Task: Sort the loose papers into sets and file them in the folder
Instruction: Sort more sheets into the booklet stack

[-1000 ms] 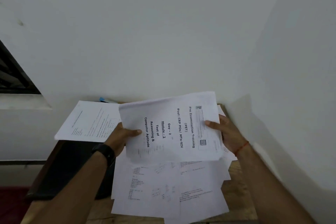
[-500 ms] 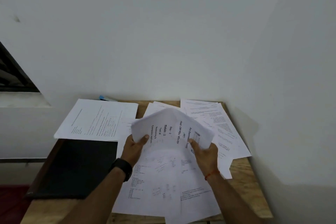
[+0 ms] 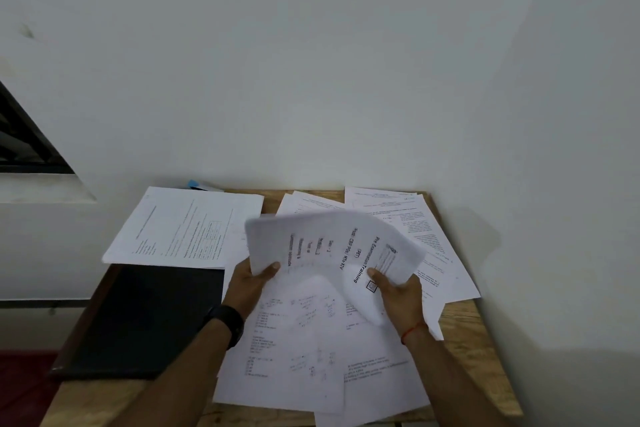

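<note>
Pale, bare walls meet in a corner behind a small wooden table (image 3: 464,333), which is set against them; a dark window opening (image 3: 24,139) is seen at the far left. Over the middle of the table a printed cover sheet (image 3: 332,246) is held in the air by both hands, bowed upward into an arch, its large lines of type running sideways to the viewer. Its left edge is pinched by the left hand (image 3: 249,288) — the thumb is laid on top, the other fingers hidden beneath the paper. Its right edge is gripped by the right hand (image 3: 401,298), the thumb pressed on the printed face near a small square code, the fingers curled under and out of sight. A black watch (image 3: 227,322) is worn on the left wrist and a red thread (image 3: 412,331) on the right.

Beneath the hands a spread of loose papers (image 3: 304,357) is laid flat, the sheets overlapping one another and reaching the table's near edge. More sheets (image 3: 415,236) are fanned in the far right corner, partly covered by the held sheet. A separate page (image 3: 183,225) is laid at the far left, one corner overhanging the table's side and its near edge overlapping the black folder (image 3: 145,322), which is laid flat on the left of the table, just beside the central spread. A small blue object (image 3: 197,184) is glimpsed behind that page, against the wall — what it is cannot be told.
</note>
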